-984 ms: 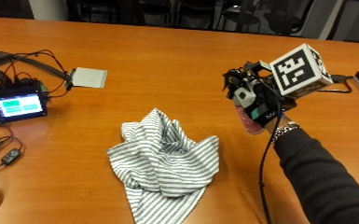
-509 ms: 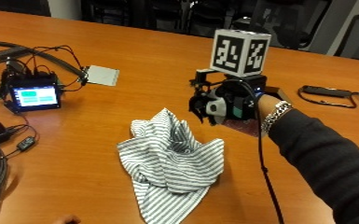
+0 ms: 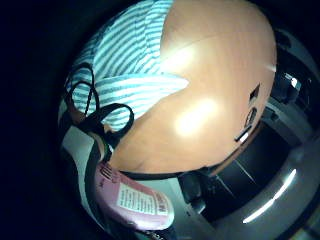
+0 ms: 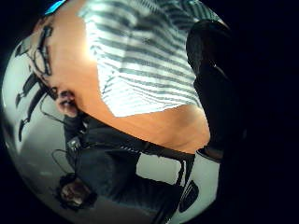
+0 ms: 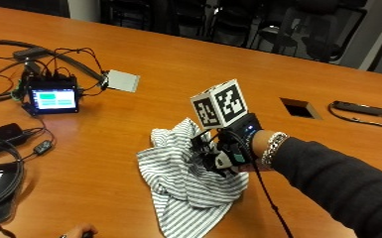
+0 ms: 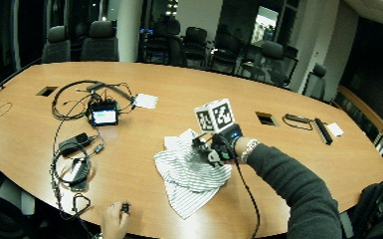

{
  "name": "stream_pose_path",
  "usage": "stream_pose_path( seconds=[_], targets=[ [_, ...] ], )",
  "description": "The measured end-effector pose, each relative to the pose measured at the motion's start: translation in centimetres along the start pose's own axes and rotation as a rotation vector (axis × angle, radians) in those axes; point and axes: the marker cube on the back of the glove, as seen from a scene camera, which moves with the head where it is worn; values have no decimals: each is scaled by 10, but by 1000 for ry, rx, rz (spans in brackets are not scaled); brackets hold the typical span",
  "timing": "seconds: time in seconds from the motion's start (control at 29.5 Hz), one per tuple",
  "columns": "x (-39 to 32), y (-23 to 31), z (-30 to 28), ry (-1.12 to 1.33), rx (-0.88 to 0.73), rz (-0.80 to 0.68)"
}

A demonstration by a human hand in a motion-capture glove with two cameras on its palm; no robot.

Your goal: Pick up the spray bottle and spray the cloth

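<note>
Since half a second before, the gloved right hand (image 5: 233, 148) had dropped over the striped cloth (image 5: 184, 186) on the table (image 5: 177, 69), fingers curled round the pink spray bottle (image 3: 137, 202). Picking up looked done; spraying apparently remained.

The hands (image 5: 226, 151) hide most of the spray bottle (image 3: 137, 202).

Gloved right hand (image 5: 228, 151), fingers curled closed, arm reaching forward.

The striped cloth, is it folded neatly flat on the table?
No, the striped cloth lies crumpled in loose folds on the table.
</note>
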Motion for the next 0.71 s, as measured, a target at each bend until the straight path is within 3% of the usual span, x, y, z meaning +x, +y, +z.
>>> stream_pose_path(
  seconds=[0.17,0.31,0.71],
  targets=[
    [-3,-9,14,14,-45,-7],
    [-10,-4,-1,-79,36,-60],
    [-79,18,-106,-765,742,-385]
  ],
)
